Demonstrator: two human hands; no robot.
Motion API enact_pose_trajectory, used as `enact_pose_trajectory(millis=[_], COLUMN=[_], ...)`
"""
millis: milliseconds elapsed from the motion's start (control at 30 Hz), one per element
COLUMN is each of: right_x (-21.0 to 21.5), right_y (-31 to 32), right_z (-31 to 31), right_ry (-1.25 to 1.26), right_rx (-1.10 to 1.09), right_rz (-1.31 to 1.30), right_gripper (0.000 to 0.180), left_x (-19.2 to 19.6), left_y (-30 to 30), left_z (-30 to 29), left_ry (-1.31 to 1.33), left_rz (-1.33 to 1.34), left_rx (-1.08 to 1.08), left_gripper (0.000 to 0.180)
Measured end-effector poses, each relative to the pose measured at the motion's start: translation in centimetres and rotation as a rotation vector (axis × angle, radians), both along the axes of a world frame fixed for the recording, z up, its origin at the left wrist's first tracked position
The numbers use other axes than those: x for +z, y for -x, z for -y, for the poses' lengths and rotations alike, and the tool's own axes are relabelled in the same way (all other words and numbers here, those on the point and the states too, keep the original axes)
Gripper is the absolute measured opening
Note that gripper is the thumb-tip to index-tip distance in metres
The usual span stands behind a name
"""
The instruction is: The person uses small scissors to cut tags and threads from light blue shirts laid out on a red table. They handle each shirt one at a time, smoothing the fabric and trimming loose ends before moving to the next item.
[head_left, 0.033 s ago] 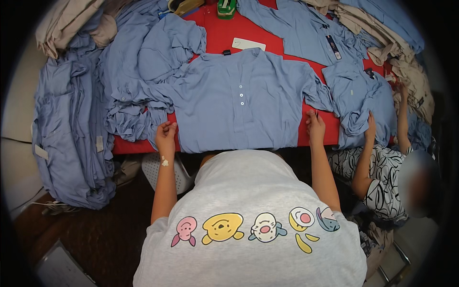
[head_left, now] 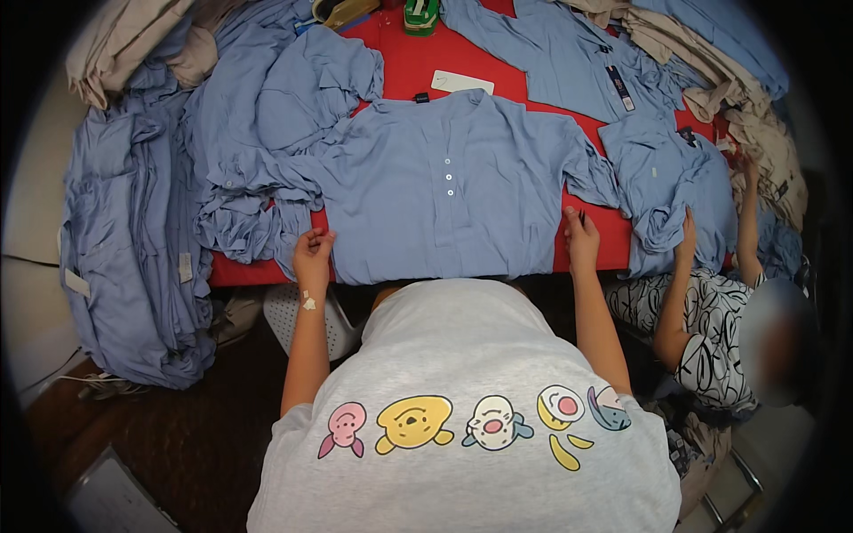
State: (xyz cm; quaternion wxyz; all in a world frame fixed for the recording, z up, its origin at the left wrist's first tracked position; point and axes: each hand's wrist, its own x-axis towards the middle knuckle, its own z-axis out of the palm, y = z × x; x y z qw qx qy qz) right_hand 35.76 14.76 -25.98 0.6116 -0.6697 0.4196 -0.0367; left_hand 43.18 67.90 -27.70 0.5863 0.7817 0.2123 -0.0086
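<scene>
A light blue shirt [head_left: 382,191] with a short row of white buttons lies spread, front up, over the table's near edge. Beside its lower left edge is my left hand [head_left: 312,256], fingers curled and tips at the cloth; whether they pinch it I cannot make out. My right hand [head_left: 582,242] is closed at the shirt's lower right side. From its fingers sticks the dark tip of a small tool [head_left: 582,216], its kind too small to tell.
Blue garments are heaped at left [head_left: 258,133] and hang in a stack [head_left: 133,240]. A co-worker's hand [head_left: 689,233] rests on a folded blue shirt [head_left: 657,178] at right. A white card [head_left: 462,82] and green tape dispenser [head_left: 421,16] lie beyond on the red table [head_left: 400,53].
My right hand has shifted slightly left and down, and the dark tip shows more. My left hand has moved slightly right, to the shirt's edge. The shirt lies as before.
</scene>
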Motion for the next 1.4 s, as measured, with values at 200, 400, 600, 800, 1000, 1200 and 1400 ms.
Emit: enact_pose_trajectory(millis=[200,400,600,800,1000,1200,1400], right_x=[-0.7,2.6,7.0,3.6,4.7,2.1,2.2], right_y=[-2.2,-5.3,-17.0,-23.7,-24.6,-24.7,-27.2], right_z=[-2.9,-1.8,-7.7,-11.7,-11.2,-13.5,-12.5], right_ry=[0.11,0.566,0.607,0.819,0.559,0.73,0.496], right_rx=[0.24,0.125,0.681,0.954,1.048,0.968,0.975], right_rz=[0.008,0.124,0.299,0.249,0.224,0.347,0.19], right_gripper=[0.032,0.022,0.024,0.02,0.017,0.019,0.014], left_x=[1.8,5.5,6.5,3.8,2.0,1.7,1.7], left_y=[-0.4,-1.9,-4.5,-5.7,-5.4,-5.9,-6.5], left_z=[2.7,3.6,15.2,21.9,21.0,20.9,20.5], left_ry=[-0.449,-0.817,-0.549,-0.487,-0.464,-0.401,-0.31], left_rz=[-0.06,0.193,0.501,0.562,0.613,0.643,0.608], left_rx=[-0.213,-0.19,-0.844,-0.88,-0.847,-0.902,-0.941], left_gripper=[0.037,0.018,0.022,0.018,0.016,0.015,0.015])
